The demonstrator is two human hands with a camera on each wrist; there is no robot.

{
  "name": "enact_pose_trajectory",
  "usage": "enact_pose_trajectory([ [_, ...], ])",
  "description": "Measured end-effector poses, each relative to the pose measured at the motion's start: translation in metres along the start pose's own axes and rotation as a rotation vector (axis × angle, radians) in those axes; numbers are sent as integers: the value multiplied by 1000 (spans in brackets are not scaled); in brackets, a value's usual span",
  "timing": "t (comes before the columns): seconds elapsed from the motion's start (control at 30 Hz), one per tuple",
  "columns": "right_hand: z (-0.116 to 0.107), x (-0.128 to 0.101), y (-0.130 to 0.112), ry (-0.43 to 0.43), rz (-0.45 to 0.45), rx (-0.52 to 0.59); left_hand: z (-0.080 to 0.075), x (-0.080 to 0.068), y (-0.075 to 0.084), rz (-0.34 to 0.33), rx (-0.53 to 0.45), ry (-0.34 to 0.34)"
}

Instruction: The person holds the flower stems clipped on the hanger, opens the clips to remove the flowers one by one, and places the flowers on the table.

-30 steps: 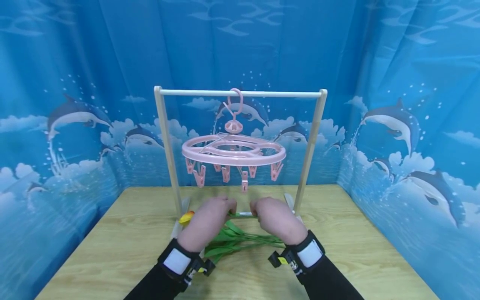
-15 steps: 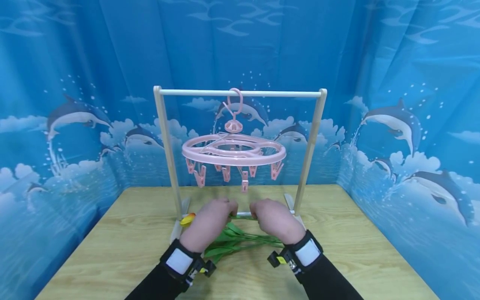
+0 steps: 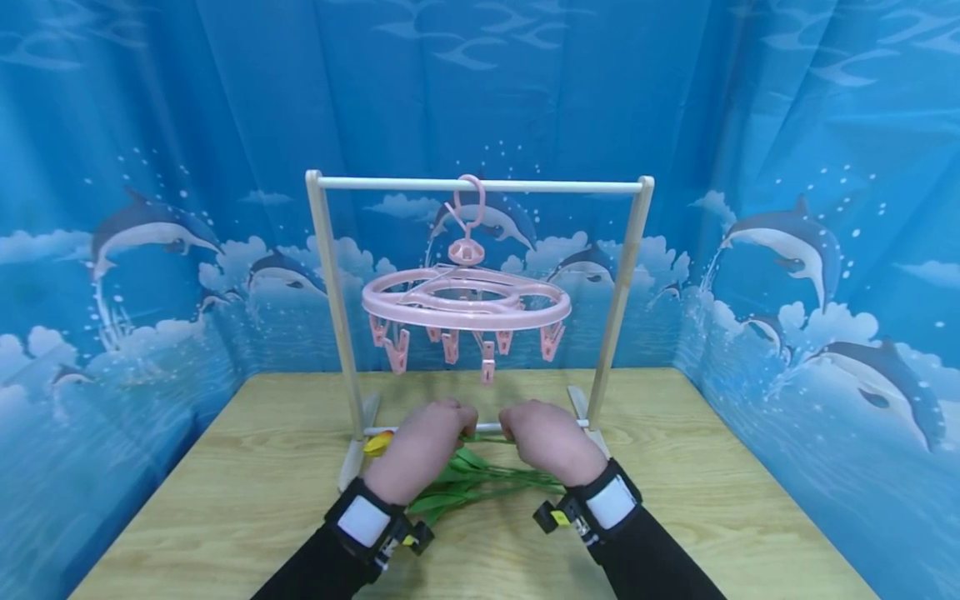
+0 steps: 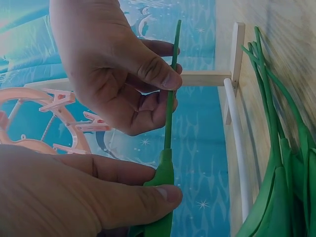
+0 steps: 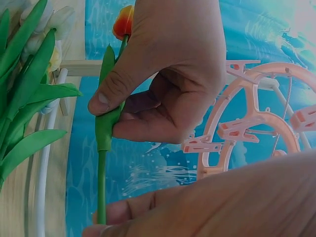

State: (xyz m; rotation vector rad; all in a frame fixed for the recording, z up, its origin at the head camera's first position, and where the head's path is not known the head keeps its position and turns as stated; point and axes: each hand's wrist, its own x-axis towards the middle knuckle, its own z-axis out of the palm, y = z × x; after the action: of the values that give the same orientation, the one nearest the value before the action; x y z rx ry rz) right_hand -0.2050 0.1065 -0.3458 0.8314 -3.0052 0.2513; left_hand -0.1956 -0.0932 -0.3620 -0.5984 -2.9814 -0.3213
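Note:
Both hands hold one artificial tulip with an orange and yellow bloom (image 5: 123,22), its stem lying crosswise over the table. My left hand (image 3: 423,446) pinches it between thumb and fingers at the green leaf base, below the bloom. On the bare stem (image 4: 169,123) nearer its cut end, my right hand (image 3: 551,442) pinches with thumb and fingers. In the head view the left forearm and hand cover much of the flower. Below the hands, more tulips (image 3: 480,479) lie on the table, green leaves to the left and stems to the right; the right wrist view shows their pale blooms (image 5: 61,24).
A wooden rack (image 3: 626,283) with a white top rod (image 3: 555,187) stands behind the hands. From the rod hangs a pink round clip hanger (image 3: 467,319) with several pegs (image 3: 488,362) dangling just above the hands. A white lower bar (image 4: 239,153) joins the rack's feet. Dolphin-print curtains surround the table.
The held tulip has sunk slightly in the head view, its bloom shifting a little down and right. The rack's lower bar now shows more behind the stem. Both grips stay the same.

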Motion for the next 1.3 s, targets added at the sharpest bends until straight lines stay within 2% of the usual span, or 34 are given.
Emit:
enact_pose_trajectory([
  [0.3,2,1,0,-54,31,43,8,2,-1,-4,-12,-17],
  [0.63,8,4,3,-64,1,13,14,2,-5,27,-34,-21],
  [0.9,13,10,6,-114,20,2,22,5,-9,32,-34,-2],
  [1.1,18,12,6,-131,51,18,26,5,-10,28,-69,-6],
  [1.3,22,14,7,-133,59,18,28,6,-10,48,-34,3],
])
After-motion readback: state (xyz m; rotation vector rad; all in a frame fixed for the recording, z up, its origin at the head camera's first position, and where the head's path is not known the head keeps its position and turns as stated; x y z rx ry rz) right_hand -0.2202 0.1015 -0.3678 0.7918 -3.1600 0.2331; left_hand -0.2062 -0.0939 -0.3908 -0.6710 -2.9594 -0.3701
